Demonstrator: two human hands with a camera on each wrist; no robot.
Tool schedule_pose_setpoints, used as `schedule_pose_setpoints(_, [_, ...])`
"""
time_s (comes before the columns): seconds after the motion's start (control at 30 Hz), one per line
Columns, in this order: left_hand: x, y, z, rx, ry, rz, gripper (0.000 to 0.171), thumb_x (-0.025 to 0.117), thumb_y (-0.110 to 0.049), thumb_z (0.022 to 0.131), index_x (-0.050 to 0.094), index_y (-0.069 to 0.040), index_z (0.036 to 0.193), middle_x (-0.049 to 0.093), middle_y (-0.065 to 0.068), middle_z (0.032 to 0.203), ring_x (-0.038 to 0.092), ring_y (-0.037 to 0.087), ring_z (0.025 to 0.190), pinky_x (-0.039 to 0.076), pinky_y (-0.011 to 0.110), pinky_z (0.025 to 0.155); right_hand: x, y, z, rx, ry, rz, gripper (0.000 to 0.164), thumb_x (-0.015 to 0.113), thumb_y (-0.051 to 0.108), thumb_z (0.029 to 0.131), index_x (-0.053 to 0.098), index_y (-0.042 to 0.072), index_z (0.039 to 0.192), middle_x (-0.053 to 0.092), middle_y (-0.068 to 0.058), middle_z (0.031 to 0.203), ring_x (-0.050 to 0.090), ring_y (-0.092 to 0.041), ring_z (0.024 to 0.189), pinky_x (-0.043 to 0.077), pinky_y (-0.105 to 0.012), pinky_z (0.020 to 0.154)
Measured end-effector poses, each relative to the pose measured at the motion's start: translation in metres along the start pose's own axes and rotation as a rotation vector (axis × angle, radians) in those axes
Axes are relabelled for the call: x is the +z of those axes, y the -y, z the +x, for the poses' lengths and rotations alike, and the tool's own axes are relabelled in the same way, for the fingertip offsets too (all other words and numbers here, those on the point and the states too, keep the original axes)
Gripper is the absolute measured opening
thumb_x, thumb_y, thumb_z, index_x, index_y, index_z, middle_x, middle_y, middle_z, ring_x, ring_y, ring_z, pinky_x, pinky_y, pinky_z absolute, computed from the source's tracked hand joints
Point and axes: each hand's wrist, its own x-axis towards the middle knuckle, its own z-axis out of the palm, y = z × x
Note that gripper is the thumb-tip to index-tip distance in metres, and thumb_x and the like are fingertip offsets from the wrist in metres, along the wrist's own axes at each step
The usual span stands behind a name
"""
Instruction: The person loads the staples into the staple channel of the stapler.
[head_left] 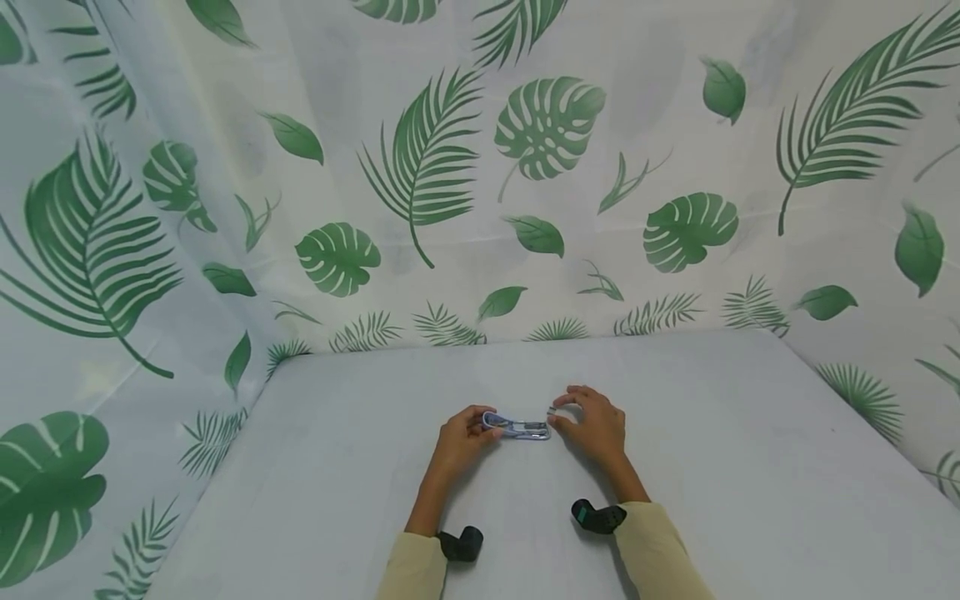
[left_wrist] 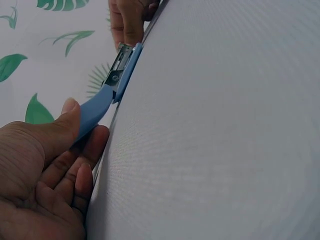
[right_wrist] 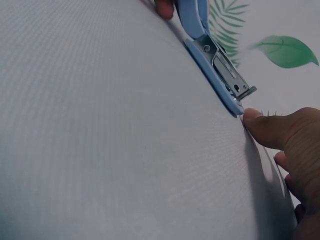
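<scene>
Spanning the space between both hands, one light-blue stapler [left_wrist: 114, 80]; we note its handle [left_wrist: 95, 112] swung back and its metal rail [right_wrist: 230, 72] bare, over the white table [head_left: 345, 467]. Left hand [head_left: 460, 439]: thumb and fingers pinched together on the handle. Right hand [head_left: 597, 427]: thumb at the stapler's front tip, index finger bent slightly apart from it; whether they hold anything, we cannot tell.

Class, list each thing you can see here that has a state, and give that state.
Stapler: opened, handle swung back, metal magazine exposed
Left hand: pinching the stapler's handle
Right hand: fingers bent at the stapler's front end, grip unclear
Leaf-print cloth: hanging behind the table
</scene>
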Motion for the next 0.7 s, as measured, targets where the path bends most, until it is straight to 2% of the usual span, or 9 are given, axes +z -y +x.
schedule_pose_setpoints(0.23, [0.0011, -0.0008, -0.0021, 0.004, -0.006, 0.011, 0.031, 0.074, -0.018, 0.087, 0.067, -0.007, 0.115, 0.072, 0.011, 0.109, 0.066, 0.015, 0.089, 0.051, 0.027, 0.075, 0.0023, 0.0008, 0.0007, 0.031, -0.007, 0.003, 0.025, 0.076, 0.032, 0.083, 0.072, 0.014, 0.099, 0.055, -0.015, 0.139, 0.043, -0.038, 0.134, 0.027, -0.063, 0.103])
schedule_pose_setpoints(0.47, [0.0028, 0.0021, -0.0039, -0.012, -0.010, 0.027, 0.031, 0.074, -0.020, 0.086, 0.067, -0.009, 0.114, 0.072, 0.009, 0.107, 0.063, 0.012, 0.085, 0.049, 0.026, 0.073, 0.0068, 0.0013, -0.0002, 0.054, -0.013, 0.028, 0.020, 0.076, 0.030, 0.083, 0.073, 0.014, 0.096, 0.055, -0.015, 0.139, 0.043, -0.038, 0.133, 0.026, -0.063, 0.103])
schedule_pose_setpoints(0.6, [0.0025, 0.0028, -0.0031, -0.012, -0.020, 0.040, 0.031, 0.074, -0.021, 0.086, 0.068, -0.011, 0.114, 0.072, 0.008, 0.107, 0.062, 0.011, 0.084, 0.050, 0.026, 0.073, 0.0083, 0.0016, 0.0003, 0.053, -0.035, 0.050, 0.017, 0.075, 0.028, 0.084, 0.073, 0.014, 0.095, 0.056, -0.015, 0.137, 0.044, -0.038, 0.132, 0.025, -0.062, 0.103])
schedule_pose_setpoints(0.7, [0.0020, 0.0022, -0.0021, -0.001, -0.018, 0.042, 0.031, 0.074, -0.022, 0.086, 0.067, -0.011, 0.114, 0.072, 0.009, 0.108, 0.063, 0.011, 0.086, 0.050, 0.027, 0.074, 0.0089, 0.0003, 0.0010, 0.047, -0.069, 0.078, 0.015, 0.073, 0.025, 0.086, 0.073, 0.014, 0.096, 0.062, -0.013, 0.130, 0.048, -0.036, 0.127, 0.026, -0.061, 0.103])
